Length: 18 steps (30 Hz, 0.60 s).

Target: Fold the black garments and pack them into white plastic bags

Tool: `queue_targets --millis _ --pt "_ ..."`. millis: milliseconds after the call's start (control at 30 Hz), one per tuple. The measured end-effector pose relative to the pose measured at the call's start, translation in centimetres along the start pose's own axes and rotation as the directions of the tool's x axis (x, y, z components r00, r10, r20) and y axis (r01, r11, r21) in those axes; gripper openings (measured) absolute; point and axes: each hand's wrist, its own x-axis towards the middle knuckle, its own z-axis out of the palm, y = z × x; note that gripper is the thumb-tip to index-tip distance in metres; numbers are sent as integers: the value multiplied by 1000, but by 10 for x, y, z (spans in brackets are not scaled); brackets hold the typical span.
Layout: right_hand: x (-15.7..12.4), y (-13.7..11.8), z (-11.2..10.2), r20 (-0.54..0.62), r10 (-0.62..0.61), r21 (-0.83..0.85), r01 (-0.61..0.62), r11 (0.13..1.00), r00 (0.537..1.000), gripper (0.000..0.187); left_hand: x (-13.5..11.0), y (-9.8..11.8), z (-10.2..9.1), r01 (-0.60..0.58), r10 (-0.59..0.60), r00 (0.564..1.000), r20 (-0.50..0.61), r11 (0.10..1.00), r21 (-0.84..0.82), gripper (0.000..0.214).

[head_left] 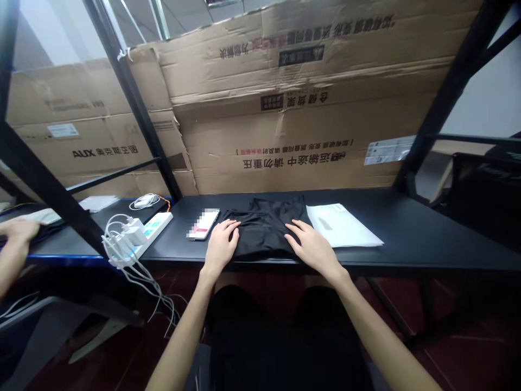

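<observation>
A black garment [264, 231] of smooth, thin fabric lies wrinkled on the black table [423, 231] in front of me; its exact kind is hard to make out. On its left side rests my left hand [221, 243], fingers stretched out over the cloth and holding nothing. My right hand [315, 247] lies on the right part of the fabric with its fingers spread. Just right of the garment, a flat white plastic bag [345, 227] reaches close to the right hand. A phone [207, 222] with a lit screen lies left of my left hand.
A white power strip [157, 225] with chargers and dangling cables stands at the table's left end. Cardboard sheets [285, 119] wall off the back between black metal posts [134, 98]. At far left, another person's hand [18, 233] is over the neighbouring table.
</observation>
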Motion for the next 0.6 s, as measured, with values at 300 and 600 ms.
queue_targets --millis 300,600 --pt "0 1 0 17 -1 3 1 1000 1000 51 -3 -5 -2 4 -2 999 48 999 -44 36" --pt "0 -1 -1 2 -11 2 11 1000 1000 50 -2 -5 -3 10 -7 999 54 998 -60 36"
